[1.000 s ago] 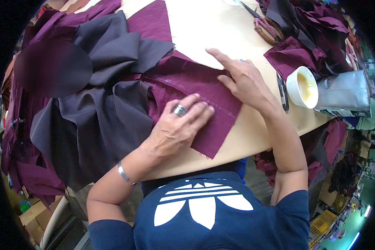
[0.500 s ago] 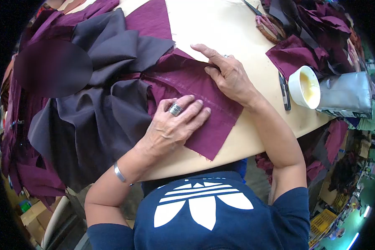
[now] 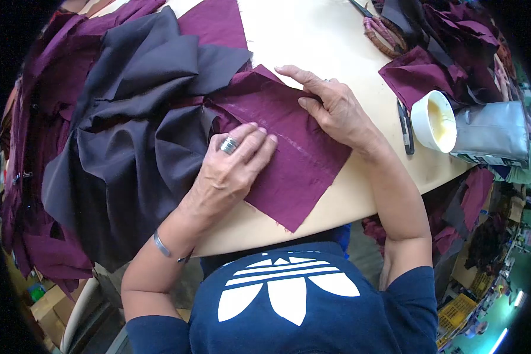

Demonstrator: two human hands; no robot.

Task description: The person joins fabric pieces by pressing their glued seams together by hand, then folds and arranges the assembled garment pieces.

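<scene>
A maroon cloth piece (image 3: 301, 171) with a pale streak across it lies near the table's front edge. On its left part rests my left hand (image 3: 230, 162), a wide ring on one finger, the fingers bent and pressed together on the cloth; whether they pinch it is hidden. My right hand (image 3: 333, 109) lies at the cloth's upper right edge, index finger stretched out to the left and thumb apart from it, holding nothing. Dark grey cloth (image 3: 138, 141) spreads in folds to the left and meets the maroon piece.
Scissors with wrapped handles (image 3: 383, 36) lie at the back right. A white bowl of yellowish paste (image 3: 433, 122) stands beside a silvery container (image 3: 492, 131), with a black slim tool (image 3: 405, 127) to its left. More maroon and dark cloth (image 3: 425, 74) is heaped at the right.
My left hand has slid left over the cloth. My right hand moved left, then slightly back right. The maroon piece has turned a little, its lower corner now further left.
</scene>
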